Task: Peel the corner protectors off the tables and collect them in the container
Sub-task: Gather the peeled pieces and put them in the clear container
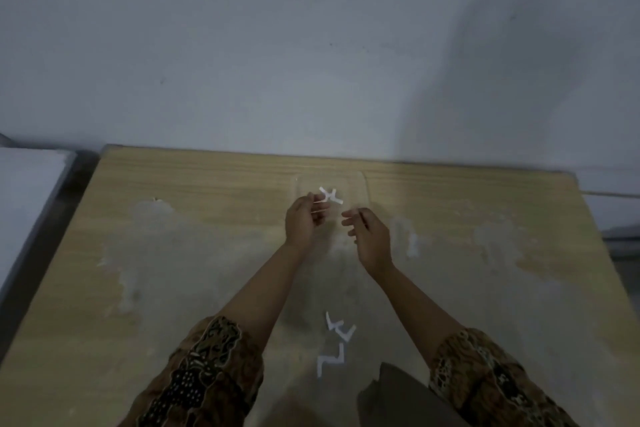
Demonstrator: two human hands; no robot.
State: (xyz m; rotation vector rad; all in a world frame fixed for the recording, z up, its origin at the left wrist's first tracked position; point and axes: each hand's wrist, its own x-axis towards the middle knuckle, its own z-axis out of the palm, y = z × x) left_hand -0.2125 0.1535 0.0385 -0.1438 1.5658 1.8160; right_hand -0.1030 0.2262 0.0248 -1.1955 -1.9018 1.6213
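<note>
Patterned brown sleeves (201, 371) frame the bottom edge, and between them two white angular corner protectors (335, 343) lie loose on the pale wooden table (180, 288), well short of the container. Up ahead, the left hand (304, 221) pinches a white branching corner protector (329, 197) in curled fingers, holding it over the clear rounded-rectangle plastic container (360, 184) — whether anything already lies inside, I cannot tell through the blur. The right hand (369, 236) hovers just beside, fingers loosely bent, holding nothing.
</note>
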